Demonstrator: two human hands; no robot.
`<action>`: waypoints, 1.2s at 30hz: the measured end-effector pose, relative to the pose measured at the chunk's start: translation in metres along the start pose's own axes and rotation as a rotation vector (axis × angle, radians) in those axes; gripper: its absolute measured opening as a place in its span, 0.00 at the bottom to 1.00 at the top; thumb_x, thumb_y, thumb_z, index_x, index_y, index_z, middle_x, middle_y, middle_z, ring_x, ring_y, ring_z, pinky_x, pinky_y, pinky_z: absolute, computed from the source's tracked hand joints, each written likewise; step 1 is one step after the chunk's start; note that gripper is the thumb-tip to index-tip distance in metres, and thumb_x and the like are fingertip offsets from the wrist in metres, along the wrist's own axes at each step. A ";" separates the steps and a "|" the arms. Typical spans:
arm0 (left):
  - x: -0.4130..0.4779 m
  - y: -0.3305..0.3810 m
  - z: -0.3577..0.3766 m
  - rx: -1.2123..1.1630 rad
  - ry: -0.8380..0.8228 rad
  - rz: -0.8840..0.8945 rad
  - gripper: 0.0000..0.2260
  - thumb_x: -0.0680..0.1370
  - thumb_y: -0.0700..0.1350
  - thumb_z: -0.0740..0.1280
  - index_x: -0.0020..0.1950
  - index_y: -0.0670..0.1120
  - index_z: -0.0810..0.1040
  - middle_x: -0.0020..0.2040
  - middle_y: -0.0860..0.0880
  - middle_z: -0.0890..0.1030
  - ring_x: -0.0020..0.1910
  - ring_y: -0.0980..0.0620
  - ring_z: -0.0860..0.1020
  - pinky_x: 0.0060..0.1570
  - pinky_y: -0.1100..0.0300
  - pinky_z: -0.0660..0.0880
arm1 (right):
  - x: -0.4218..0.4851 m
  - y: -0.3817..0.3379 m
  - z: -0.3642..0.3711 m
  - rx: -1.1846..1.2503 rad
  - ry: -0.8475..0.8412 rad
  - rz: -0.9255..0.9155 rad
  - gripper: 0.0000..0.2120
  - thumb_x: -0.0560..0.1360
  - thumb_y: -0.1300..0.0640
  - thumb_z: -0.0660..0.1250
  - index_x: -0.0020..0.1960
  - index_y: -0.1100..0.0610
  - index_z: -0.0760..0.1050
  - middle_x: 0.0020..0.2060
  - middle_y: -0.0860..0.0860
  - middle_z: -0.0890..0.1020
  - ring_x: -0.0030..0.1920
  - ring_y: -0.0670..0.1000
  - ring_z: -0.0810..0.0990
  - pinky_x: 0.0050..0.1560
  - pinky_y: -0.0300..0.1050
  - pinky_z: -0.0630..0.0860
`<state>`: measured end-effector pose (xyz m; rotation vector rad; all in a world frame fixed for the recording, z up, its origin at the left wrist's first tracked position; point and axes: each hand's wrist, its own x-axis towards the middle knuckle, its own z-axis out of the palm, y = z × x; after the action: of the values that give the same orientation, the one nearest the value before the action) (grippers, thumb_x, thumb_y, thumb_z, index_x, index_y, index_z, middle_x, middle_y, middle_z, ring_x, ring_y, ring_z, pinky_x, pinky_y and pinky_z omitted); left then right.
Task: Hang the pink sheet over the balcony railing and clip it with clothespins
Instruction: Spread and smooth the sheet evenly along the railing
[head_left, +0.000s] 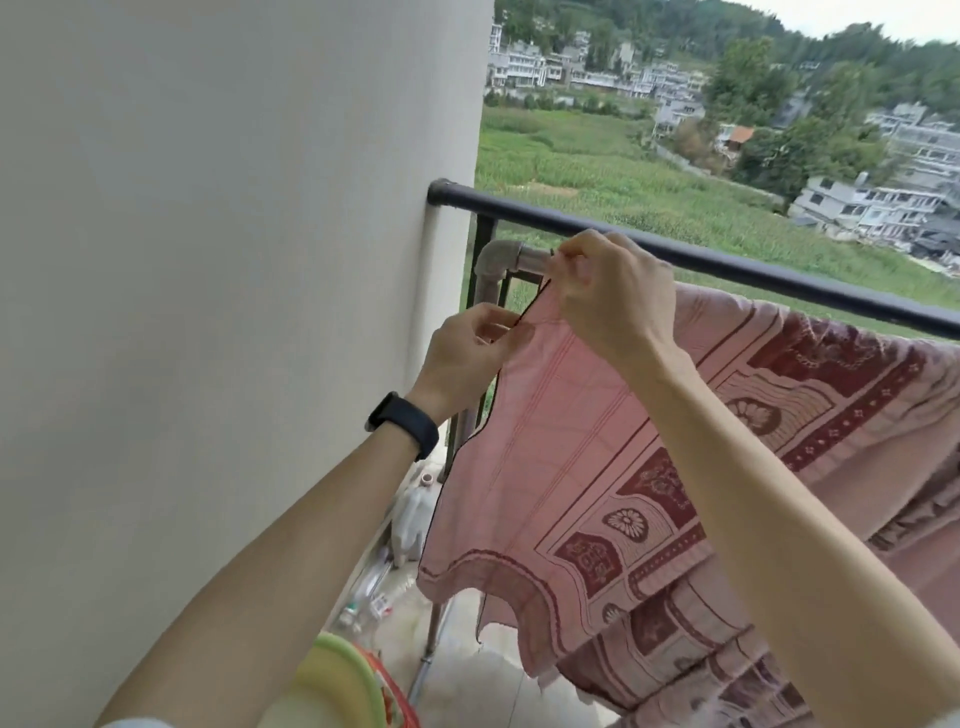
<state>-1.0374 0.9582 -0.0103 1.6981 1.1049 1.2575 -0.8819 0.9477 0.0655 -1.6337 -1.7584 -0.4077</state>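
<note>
Beside the white wall (208, 260), the sheet (571, 441) is hanging just under the railing (727, 262), apparently over the grey pipe (511, 260). My left hand (467, 353) and right hand (608, 296) are both pinching its dark-edged corner by the pipe's end. I am aiming to pull that hem taut and flat along the pipe before clipping.

Grey pipe rail (524, 258), pink sheet (545, 467) draped over; floor (467, 675), bottles (410, 525)
</note>
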 end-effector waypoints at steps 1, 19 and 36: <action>-0.004 -0.006 -0.001 0.042 0.006 0.010 0.09 0.76 0.52 0.72 0.51 0.48 0.82 0.42 0.57 0.82 0.40 0.60 0.79 0.43 0.66 0.75 | -0.012 0.001 0.009 0.015 0.111 -0.051 0.09 0.80 0.50 0.64 0.52 0.53 0.81 0.52 0.49 0.83 0.50 0.53 0.80 0.60 0.53 0.73; -0.050 -0.025 0.041 -0.011 -0.410 -0.139 0.06 0.80 0.49 0.68 0.49 0.47 0.77 0.44 0.52 0.84 0.41 0.52 0.84 0.52 0.48 0.80 | -0.071 0.028 0.019 -0.336 0.010 -0.071 0.53 0.62 0.60 0.70 0.82 0.57 0.48 0.81 0.58 0.52 0.81 0.59 0.47 0.78 0.67 0.41; 0.020 0.055 0.012 -0.056 -0.192 0.071 0.09 0.77 0.54 0.69 0.51 0.51 0.81 0.50 0.50 0.83 0.52 0.46 0.81 0.56 0.45 0.79 | -0.080 0.101 -0.025 -0.239 0.309 0.127 0.29 0.81 0.39 0.55 0.77 0.53 0.64 0.78 0.52 0.63 0.80 0.53 0.56 0.78 0.61 0.47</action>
<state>-1.0115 0.9567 0.0440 1.7881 0.8955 1.1310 -0.7802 0.8883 0.0074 -1.7279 -1.4111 -0.7890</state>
